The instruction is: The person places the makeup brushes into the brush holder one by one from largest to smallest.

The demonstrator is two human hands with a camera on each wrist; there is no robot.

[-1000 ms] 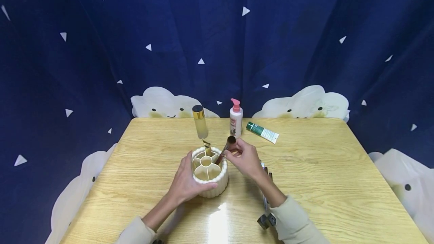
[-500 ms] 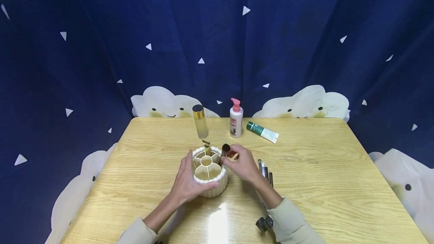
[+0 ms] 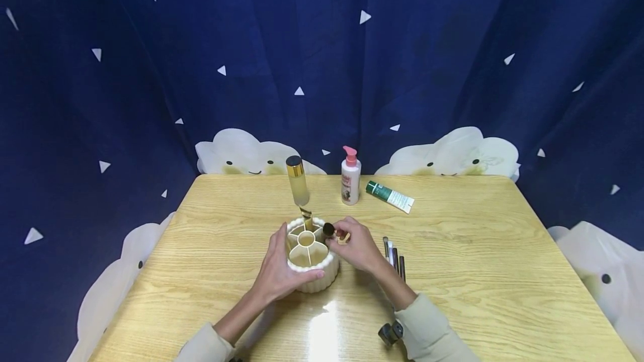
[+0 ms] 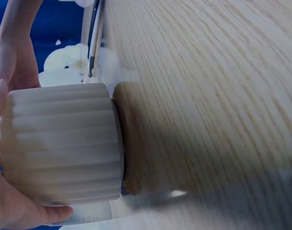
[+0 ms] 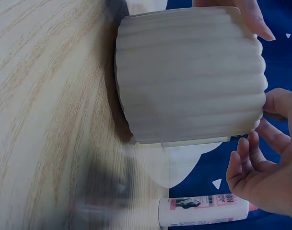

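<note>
Left hand has its fingers and thumb wrapped round the side of the white holder for me, and the right hand is pinching a dark-tipped brush at that holder's right rim. Behind it all I've got a big navy curtain with white triangles and smiley clouds, right up against the far edge of the wooden table. The side edges are well apart from both hands, with a wide stretch of wood grain either way.

The white holder sits upright on the table, around the middle, ribbed outside and split inside into a round centre with compartments about it. A gold item stands in a far compartment. The brush is bristles up, but my fingers hide its lower part, so can't tell how deep it goes.

Just beyond stand the pump bottle, pink top, and the gold-collared bottle, so they'd block a far reach. Green-and-white tube lies right of the pump. Smallest stuff: slim tools side by side, partly hidden under my right forearm.
</note>
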